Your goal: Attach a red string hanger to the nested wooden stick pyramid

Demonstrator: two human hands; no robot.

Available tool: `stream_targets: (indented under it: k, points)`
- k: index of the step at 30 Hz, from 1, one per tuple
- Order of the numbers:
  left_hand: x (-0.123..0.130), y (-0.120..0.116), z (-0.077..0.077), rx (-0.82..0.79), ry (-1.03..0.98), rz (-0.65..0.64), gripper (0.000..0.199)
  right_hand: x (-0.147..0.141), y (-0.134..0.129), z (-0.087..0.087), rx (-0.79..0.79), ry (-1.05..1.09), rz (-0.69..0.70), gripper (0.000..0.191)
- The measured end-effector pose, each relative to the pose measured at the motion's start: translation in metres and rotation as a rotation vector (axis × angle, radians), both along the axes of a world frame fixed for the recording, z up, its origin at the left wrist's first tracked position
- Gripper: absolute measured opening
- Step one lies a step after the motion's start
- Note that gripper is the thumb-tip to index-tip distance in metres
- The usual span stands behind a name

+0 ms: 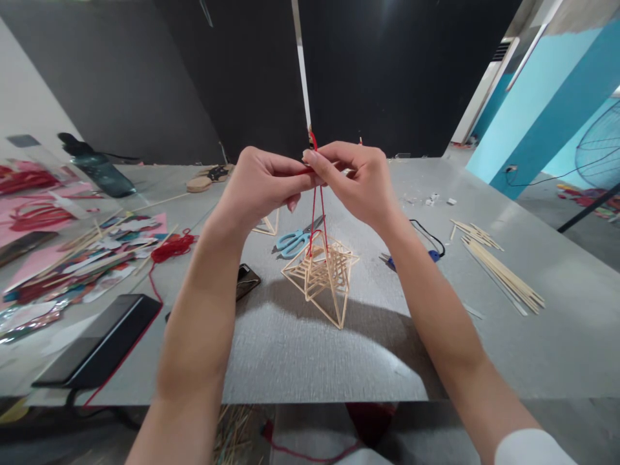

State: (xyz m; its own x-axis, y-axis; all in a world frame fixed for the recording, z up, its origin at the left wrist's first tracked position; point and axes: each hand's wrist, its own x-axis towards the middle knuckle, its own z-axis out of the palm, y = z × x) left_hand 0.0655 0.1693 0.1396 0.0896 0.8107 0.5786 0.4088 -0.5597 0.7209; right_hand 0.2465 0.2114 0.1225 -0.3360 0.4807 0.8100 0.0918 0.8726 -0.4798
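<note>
My left hand (268, 184) and my right hand (356, 181) meet above the middle of the table, both closed in a pinch on red yarn (314, 210). A short loop of the yarn stands up beyond the fingertips, beside a small brownish tip I cannot make out. Two red strands run down from my fingers to a pyramid-like frame of thin wooden sticks (322, 271). Whether the frame hangs or rests on the table I cannot tell. Scissors with light blue handles (293, 243) lie just behind it, and part of another stick frame (268, 224) shows past my left hand.
At left lie a red yarn bundle (174, 245), a black box-like device (104, 339), coloured scraps (97, 265) and a dark bottle (99, 169). A phone (247, 282) is by my left forearm. Wooden sticks (506, 274) and a blue tool (433, 256) lie at right. The table's front edge is near.
</note>
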Motion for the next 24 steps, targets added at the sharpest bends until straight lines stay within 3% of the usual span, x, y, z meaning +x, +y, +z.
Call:
stream_targets:
  k: [11,15,17,19,24]
  points:
    - [-0.004,-0.001,-0.002,-0.036,-0.067,0.006,0.026,0.008,0.001,0.005,-0.075,-0.038,-0.041,0.043]
    - [-0.008,-0.004,-0.001,-0.054,-0.07,0.059,0.023,0.03,0.023,-0.001,-0.24,-0.358,-0.029,0.02]
    - [-0.009,-0.004,-0.001,-0.067,-0.055,0.061,0.022,0.035,0.037,-0.01,-0.364,-0.605,0.028,0.009]
    - [-0.01,-0.002,-0.002,-0.081,-0.05,0.05,0.024,0.034,0.049,-0.021,-0.506,-0.786,0.147,0.011]
    - [-0.008,-0.001,-0.002,-0.099,-0.06,0.034,0.031,0.022,0.069,-0.049,-0.712,-0.736,0.445,0.027]
